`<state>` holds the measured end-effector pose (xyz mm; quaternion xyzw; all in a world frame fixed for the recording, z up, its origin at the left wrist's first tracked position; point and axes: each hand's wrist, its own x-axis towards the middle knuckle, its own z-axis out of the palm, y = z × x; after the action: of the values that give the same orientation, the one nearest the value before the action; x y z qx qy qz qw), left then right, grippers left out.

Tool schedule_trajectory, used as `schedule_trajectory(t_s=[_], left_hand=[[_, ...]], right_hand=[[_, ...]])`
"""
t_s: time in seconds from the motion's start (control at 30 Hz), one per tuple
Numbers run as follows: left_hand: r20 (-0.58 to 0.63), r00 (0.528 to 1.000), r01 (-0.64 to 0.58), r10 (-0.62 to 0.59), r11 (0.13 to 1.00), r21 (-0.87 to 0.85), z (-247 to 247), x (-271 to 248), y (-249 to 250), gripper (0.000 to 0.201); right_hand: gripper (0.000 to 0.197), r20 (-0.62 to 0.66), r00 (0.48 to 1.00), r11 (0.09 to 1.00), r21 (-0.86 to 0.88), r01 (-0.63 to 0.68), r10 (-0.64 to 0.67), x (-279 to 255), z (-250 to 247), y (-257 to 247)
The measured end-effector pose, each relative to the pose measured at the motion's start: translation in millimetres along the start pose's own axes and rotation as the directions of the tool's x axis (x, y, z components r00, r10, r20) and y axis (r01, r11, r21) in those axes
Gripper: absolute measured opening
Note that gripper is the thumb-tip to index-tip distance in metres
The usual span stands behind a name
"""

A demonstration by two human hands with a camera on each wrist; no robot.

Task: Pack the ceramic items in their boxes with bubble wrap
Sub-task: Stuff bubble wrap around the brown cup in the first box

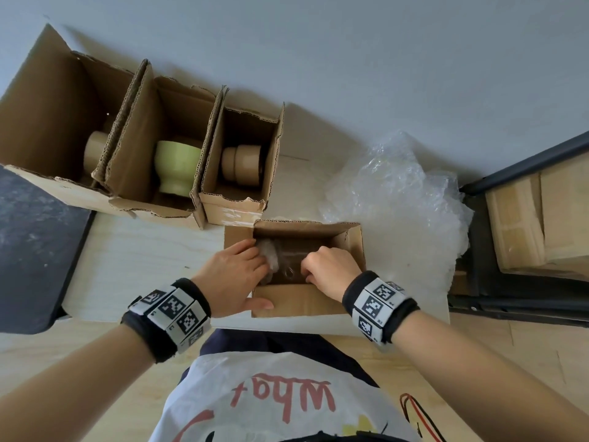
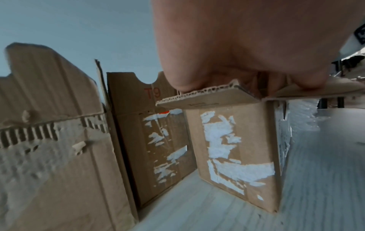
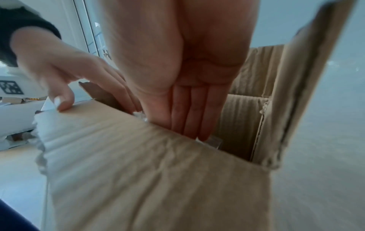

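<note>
A small open cardboard box [image 1: 296,303] stands on the pale table in front of me. Inside lies a dark item wrapped in bubble wrap [image 1: 287,260]. My left hand [image 1: 239,275] reaches into the box's left side with fairly straight fingers on the wrap, and its thumb rests on the near flap. My right hand [image 1: 331,266] dips in from the right. In the right wrist view its fingers [image 3: 187,117] point straight down onto the bubble wrap [image 3: 214,141] behind the box flap [image 3: 158,179]. The left wrist view shows my left hand [image 2: 247,54] over the box [image 2: 237,148].
Three open boxes stand in a row at the back left, holding a tan ceramic piece [image 1: 95,148], a green cup [image 1: 178,167] and another tan piece [image 1: 242,165]. Loose bubble wrap [image 1: 392,199] is heaped at the right. A dark mat [image 1: 35,250] lies left; a black-framed rack [image 1: 478,237] stands right.
</note>
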<state>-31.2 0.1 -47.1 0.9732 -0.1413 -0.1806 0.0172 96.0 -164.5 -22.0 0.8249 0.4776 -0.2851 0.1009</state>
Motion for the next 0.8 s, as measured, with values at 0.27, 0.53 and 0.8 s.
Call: schedule_trajectory(t_s=[0.27,0.53,0.8], left_hand=[[0.153,0.988,-0.018,0.005,0.996,0.087,1,16,0,0.093],[0.092,0.996,-0.023,0.015,0.996,0.089,3,19,-5,0.097],[-0.030,0.999,-0.030,0.030,1.000,0.005,4,20,-2,0.088]], right_hand=[[0.018,0.020,1.000,0.993,-0.112,0.022,-0.019,-1,-8,-11],[0.025,0.114,0.990,0.997,0.005,0.078,-0.079,-4,-15,-6],[0.021,0.075,0.994,0.994,-0.069,0.082,-0.076,-3,-8,-14]])
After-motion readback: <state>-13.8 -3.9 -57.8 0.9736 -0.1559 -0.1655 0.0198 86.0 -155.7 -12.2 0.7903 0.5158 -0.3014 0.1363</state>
